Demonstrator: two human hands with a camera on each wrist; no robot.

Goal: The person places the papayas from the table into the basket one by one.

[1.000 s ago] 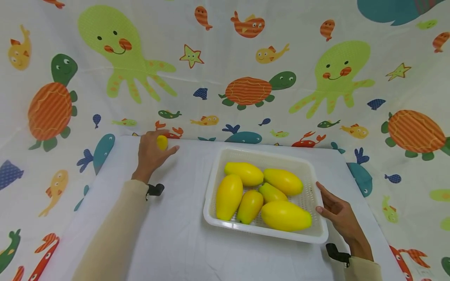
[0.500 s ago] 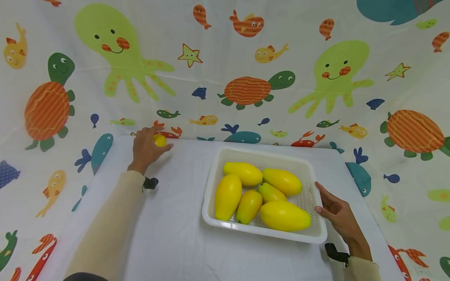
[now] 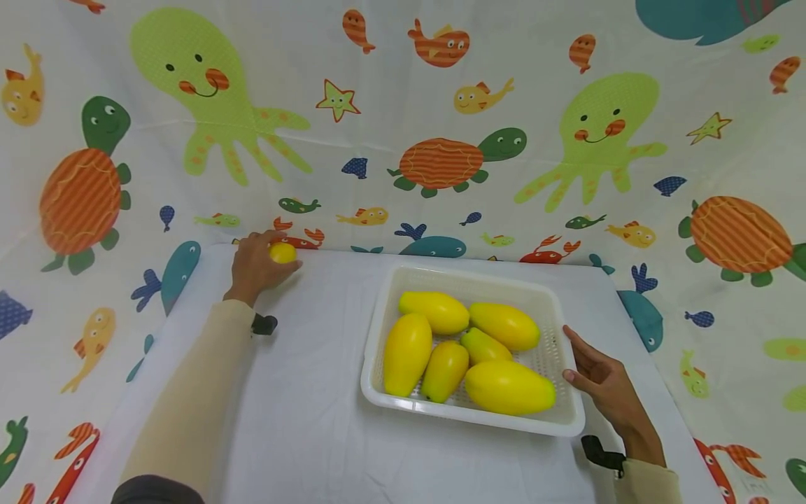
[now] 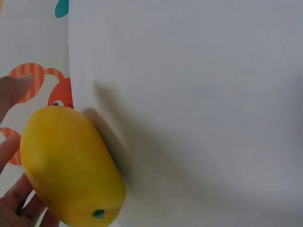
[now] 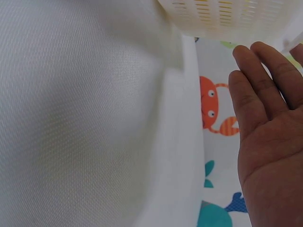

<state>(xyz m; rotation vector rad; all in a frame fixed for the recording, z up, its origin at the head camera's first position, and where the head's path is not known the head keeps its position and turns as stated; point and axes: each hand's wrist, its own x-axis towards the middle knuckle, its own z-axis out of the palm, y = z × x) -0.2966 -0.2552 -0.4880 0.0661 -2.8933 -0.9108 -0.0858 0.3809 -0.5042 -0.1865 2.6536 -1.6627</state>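
Note:
At the table's far left edge lies a yellow mango [image 3: 283, 253] with a small green stem spot, seen large in the left wrist view. My left hand [image 3: 255, 266] is around its left side. In the left wrist view, fingers [image 4: 19, 201] reach behind the mango [image 4: 71, 165], while another digit stands apart from it. A white perforated basket [image 3: 390, 402] holds several yellow papaya-like fruits [image 3: 510, 387]. My right hand [image 3: 604, 385] is at the basket's right side, fingertips at the rim. Straight fingers of this hand [image 5: 272, 123] show in the right wrist view, near the basket wall [image 5: 213, 19].
A white cloth covers the table [image 3: 308, 420]. Behind and beside it hangs a curtain [image 3: 390, 91] printed with sea animals, meeting the table's back edge. The basket takes up the table's centre right.
My left hand has shifted slightly left, its thumb coming nearer the mango, and more of the mango shows. The right hand and the basket stay in place.

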